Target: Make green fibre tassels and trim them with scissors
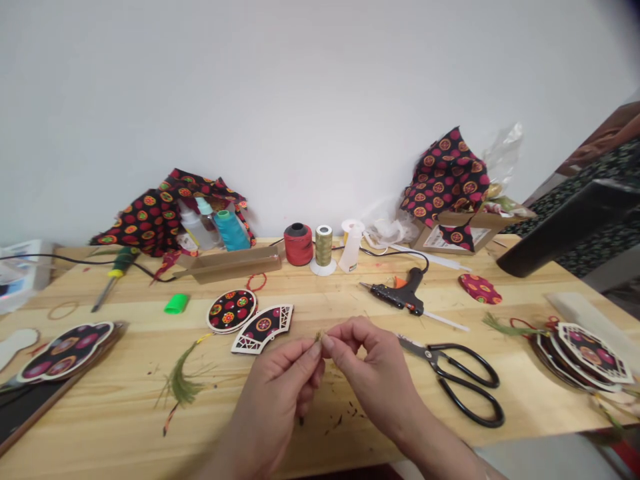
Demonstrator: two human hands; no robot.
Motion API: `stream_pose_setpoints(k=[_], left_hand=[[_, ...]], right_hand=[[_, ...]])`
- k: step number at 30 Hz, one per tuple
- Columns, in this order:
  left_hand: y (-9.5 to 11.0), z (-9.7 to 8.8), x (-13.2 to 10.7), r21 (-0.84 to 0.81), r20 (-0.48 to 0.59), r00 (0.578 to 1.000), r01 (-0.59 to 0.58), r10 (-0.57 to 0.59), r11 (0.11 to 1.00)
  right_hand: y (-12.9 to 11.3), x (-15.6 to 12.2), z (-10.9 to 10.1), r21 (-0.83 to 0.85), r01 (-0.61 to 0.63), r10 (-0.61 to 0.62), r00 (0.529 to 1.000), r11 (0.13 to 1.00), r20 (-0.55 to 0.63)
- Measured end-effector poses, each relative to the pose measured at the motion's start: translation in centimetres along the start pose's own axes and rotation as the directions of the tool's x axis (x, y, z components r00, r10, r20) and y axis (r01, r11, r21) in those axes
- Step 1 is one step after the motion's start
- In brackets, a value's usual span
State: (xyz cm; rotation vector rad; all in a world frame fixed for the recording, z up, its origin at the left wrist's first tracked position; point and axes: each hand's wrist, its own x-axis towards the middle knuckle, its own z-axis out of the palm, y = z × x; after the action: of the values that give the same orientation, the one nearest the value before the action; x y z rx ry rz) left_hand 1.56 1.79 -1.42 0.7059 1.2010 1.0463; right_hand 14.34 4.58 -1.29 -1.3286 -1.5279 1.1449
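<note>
Over the front of the table, my left hand (283,387) and my right hand (375,377) meet fingertip to fingertip. Both are closed in a pinch on a small gold-coloured piece (319,337), mostly hidden by the fingers; its kind is too small to make out. Just beyond my left hand lies a fan-shaped ornament (264,328) with patterned fabric and a white lattice frame. A round fabric ornament (231,311) touches it, with a green tassel (184,380) below. Black-handled scissors (440,363) lie right of my right hand.
Behind lie a hot glue gun (400,295), a red thread spool (299,245), a gold thread spool (323,245) and a cardboard tray (230,265). Stacked ornaments (595,353) sit right. A screwdriver (115,277) and green cap (177,303) are left. Patterned cloth (445,177) drapes over a box.
</note>
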Motion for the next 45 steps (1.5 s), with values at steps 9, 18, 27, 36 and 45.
stream_pose_setpoints(k=[9, 18, 27, 36, 45], left_hand=[[0.1, 0.1, -0.1, -0.007, 0.018, 1.000, 0.020, -0.020, 1.000], [0.0, -0.2, -0.2, 0.067, 0.159, 0.984, 0.066, -0.076, 0.996], [0.0, -0.5, -0.6, -0.058, 0.175, 0.975, 0.147, -0.135, 0.987], [0.3, -0.5, -0.5, -0.272, 0.233, 0.955, 0.247, -0.185, 0.930], [-0.2, -0.8, -0.4, -0.149, 0.250, 0.960, 0.167, -0.126, 0.975]], right_hand=[[0.4, 1.1, -1.4, 0.381, -0.279, 0.190, 0.948, 0.881, 0.255], [1.5, 1.7, -1.9, 0.523, -0.446, 0.136, 0.839, 0.726, 0.527], [1.0, 1.4, -1.8, 0.500, -0.417, 0.149, 0.859, 0.759, 0.489], [1.2, 1.4, -1.4, 0.529, -0.377, 0.138, 0.890, 0.761, 0.435], [1.0, 1.2, -1.2, 0.531, -0.357, 0.140, 0.904, 0.769, 0.405]])
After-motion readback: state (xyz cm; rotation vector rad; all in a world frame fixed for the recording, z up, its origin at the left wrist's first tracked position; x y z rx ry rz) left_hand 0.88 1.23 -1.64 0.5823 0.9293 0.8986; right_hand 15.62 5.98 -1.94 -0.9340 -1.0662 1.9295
